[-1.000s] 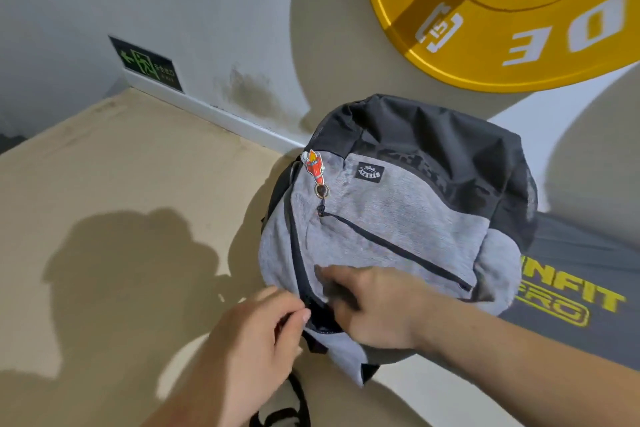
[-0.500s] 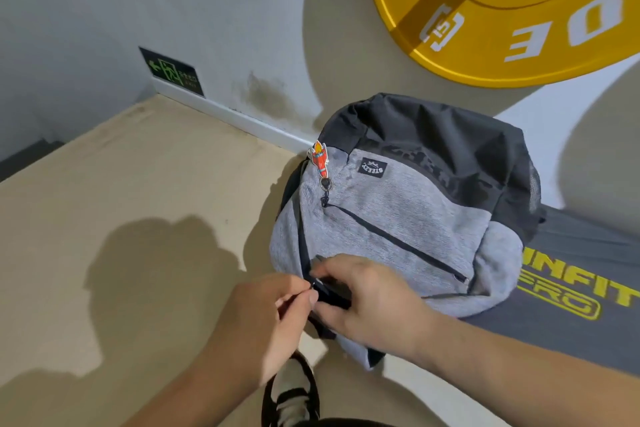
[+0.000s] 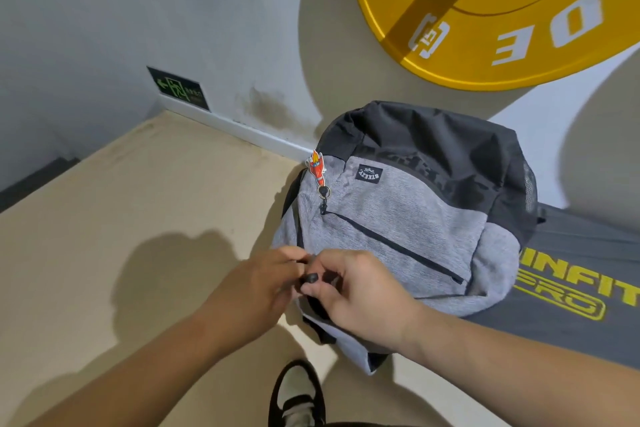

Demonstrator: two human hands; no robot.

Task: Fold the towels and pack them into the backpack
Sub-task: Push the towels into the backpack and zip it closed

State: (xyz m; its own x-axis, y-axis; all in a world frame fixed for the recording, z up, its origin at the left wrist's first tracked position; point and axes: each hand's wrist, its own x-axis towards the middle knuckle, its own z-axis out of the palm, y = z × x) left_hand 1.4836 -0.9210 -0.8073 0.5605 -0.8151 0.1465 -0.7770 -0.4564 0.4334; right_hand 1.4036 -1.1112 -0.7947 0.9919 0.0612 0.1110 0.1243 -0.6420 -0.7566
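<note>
- We see the grey-and-black backpack [image 3: 398, 218] lying front-up on the tan floor [image 3: 121, 201]. Its black top is against the white wall [image 3: 242, 28].
- Our left hand [image 3: 263, 284] is at the backpack's lower left edge, with its fingers curled and pinching the fabric beside the side zip.
- Our right hand [image 3: 356, 291] lies on the backpack's lower front, just beside the left hand. Its thumb and curled fingers are closed round a small black zipper pull [image 3: 309, 278].
- The two hands nearly touch at that pull. We cannot tell whether the left fingertips reach it too.
- A red-and-orange rocket charm [image 3: 317, 168] hangs by a ring from the backpack's upper left corner, at the head of the slanted front-pocket zip [image 3: 391, 243].
- A small black brand patch [image 3: 369, 174] is on the grey panel, just right of the charm.
- The backpack's right side rests on a dark grey mat with yellow lettering [image 3: 571, 288].
- Above the backpack, a yellow weight plate with white lettering [image 3: 502, 10] is on the wall.
- A green exit sign [image 3: 178, 88] is low on the wall, well to the backpack's left.
- Below the backpack, a black-and-white shoe [image 3: 298, 392] stands on the floor.
</note>
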